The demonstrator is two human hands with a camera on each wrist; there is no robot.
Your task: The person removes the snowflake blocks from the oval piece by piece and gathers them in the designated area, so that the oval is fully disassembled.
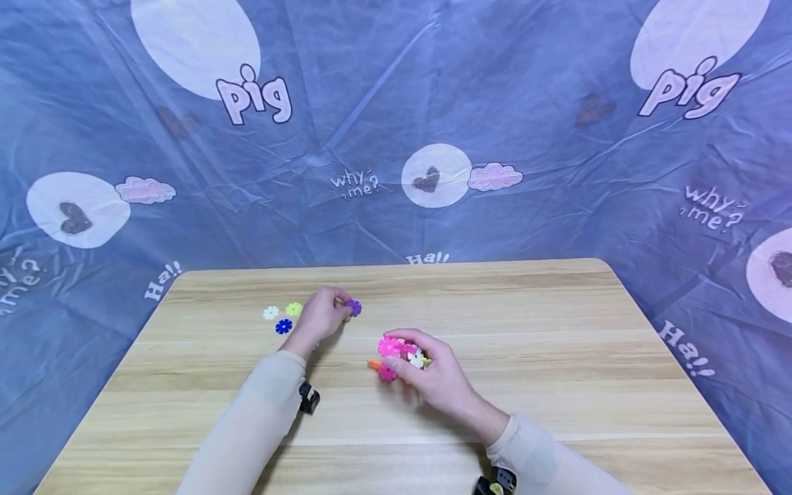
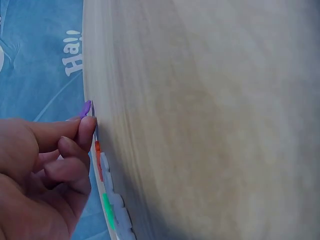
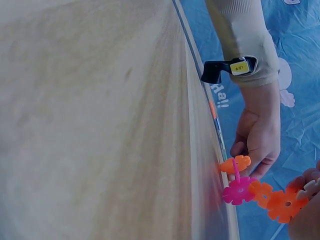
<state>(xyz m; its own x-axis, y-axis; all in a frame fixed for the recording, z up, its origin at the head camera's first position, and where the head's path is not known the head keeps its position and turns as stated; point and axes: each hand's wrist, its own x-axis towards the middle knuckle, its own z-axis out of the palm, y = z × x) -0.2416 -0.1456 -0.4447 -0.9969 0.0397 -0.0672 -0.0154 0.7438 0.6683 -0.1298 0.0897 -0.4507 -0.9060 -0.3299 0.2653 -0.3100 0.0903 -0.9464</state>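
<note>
Between thumb and forefinger, my left hand [image 1: 320, 317] pinches a purple snowflake disc [image 1: 355, 307] over the back part of the table. The left wrist view shows that purple disc [image 2: 86, 108] edge-on at the fingertips. Closer to me and to the right, my right hand [image 1: 442, 375] grips a cluster of joined snowflake discs [image 1: 388, 347] in pink, orange, white and yellow, partly hidden by the fingers. In the right wrist view, a pink disc [image 3: 239, 191] and orange discs [image 3: 286, 205] of the cluster stick out past the fingers.
Left of my left hand lie a white disc [image 1: 270, 313], a yellow-green disc [image 1: 293, 309] and a dark blue disc [image 1: 283, 326]. Orange [image 2: 98, 160] and green [image 2: 108, 210] pieces appear low in the left wrist view. A printed blue cloth [image 1: 371, 103] surrounds the wooden table [image 1: 557, 330].
</note>
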